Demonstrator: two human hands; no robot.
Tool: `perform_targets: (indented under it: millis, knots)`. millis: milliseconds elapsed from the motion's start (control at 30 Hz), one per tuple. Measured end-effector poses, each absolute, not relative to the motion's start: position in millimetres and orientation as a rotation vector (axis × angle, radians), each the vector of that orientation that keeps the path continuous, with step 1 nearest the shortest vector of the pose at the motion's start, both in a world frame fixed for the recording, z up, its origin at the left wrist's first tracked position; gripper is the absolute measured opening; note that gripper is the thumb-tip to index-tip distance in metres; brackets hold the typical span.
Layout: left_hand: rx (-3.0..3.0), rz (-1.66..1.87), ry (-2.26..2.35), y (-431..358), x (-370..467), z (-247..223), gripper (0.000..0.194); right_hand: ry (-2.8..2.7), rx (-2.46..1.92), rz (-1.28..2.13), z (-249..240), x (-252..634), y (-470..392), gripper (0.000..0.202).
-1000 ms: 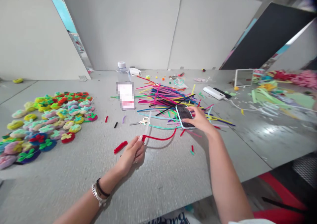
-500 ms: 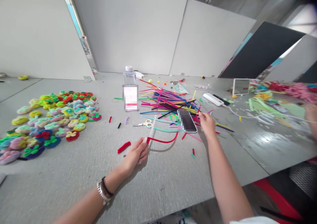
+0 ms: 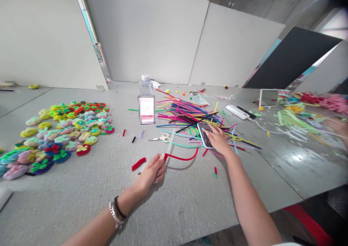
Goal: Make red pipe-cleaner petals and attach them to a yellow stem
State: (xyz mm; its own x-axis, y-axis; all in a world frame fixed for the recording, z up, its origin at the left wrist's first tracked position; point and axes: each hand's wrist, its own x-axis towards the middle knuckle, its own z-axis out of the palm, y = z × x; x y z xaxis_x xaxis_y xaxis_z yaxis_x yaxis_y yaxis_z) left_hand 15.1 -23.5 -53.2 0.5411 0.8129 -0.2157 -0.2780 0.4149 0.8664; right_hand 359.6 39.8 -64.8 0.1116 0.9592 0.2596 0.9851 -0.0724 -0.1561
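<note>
The left hand (image 3: 152, 170) pinches a red fuzzy wire (image 3: 182, 159) and a clear stick (image 3: 171, 142) over the tabletop (image 3: 185, 209). If those fingers go loose, the wire may slip or unwind. Its tail bends right, close to the phone (image 3: 204, 140), so it could get caught there. The right hand (image 3: 220, 141) has its fingers a bit spread over the phone, by the pile of fuzzy wires (image 3: 187, 112). A hard push could make the phone slide, if loose wires under it roll
</note>
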Motion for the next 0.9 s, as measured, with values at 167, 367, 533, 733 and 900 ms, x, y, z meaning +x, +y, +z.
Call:
perform_targets:
  millis: [167,367,533,733,900]
  knots:
    - [0.879,0.760,0.712,-23.9,14.6,-53.5,0.043,-1.844,-2.127,-0.163,-58.3,359.5,39.6,0.048]
    - [0.883,0.755,0.719,-23.9,14.4,-53.4,0.043,-1.852,-2.108,-0.154,-61.8,359.5,39.0,0.049]
    - [0.885,0.759,0.710,-23.1,14.9,-55.8,0.042,-1.890,-2.166,-0.107,-63.7,360.5,37.6,0.047]
    - [0.877,0.758,0.694,-22.3,15.0,-56.3,0.044,-1.770,-2.360,-0.143,-57.1,366.6,34.5,0.046]
    - [0.876,0.753,0.712,-22.0,15.2,-54.3,0.048,-1.896,-2.286,-0.101,-55.5,359.7,33.8,0.048]
